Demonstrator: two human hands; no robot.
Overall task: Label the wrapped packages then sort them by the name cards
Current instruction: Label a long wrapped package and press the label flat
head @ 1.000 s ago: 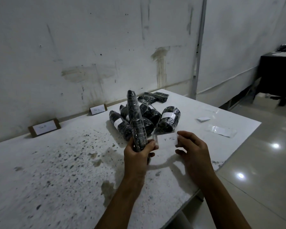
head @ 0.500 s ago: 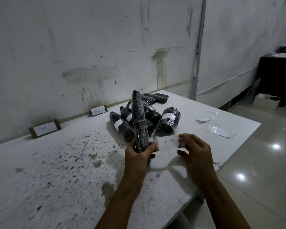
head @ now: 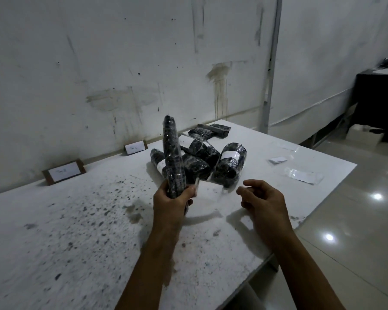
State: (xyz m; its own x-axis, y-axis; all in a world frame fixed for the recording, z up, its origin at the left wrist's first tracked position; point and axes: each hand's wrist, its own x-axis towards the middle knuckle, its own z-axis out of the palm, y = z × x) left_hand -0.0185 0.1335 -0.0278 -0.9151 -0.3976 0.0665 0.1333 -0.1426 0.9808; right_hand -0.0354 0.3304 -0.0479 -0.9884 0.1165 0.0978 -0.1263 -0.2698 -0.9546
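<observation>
Right hand [head: 263,199] let go of label [head: 207,186], fingers now loose; left hand [head: 174,196] clamps upright package [head: 171,153], label attached beside its thumb.

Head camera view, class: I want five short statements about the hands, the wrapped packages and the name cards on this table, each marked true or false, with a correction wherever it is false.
1. The left hand grips a long wrapped package held upright. True.
2. The right hand is closed around a package. False: it is open, holding nothing, just right of the white label.
3. Two name cards stand along the wall edge of the table. True.
4. The other packages are already sorted beside the cards. False: they lie in one pile mid-table, apart from the cards.
5. The fattest package in the pile carries a white label. True.
</observation>
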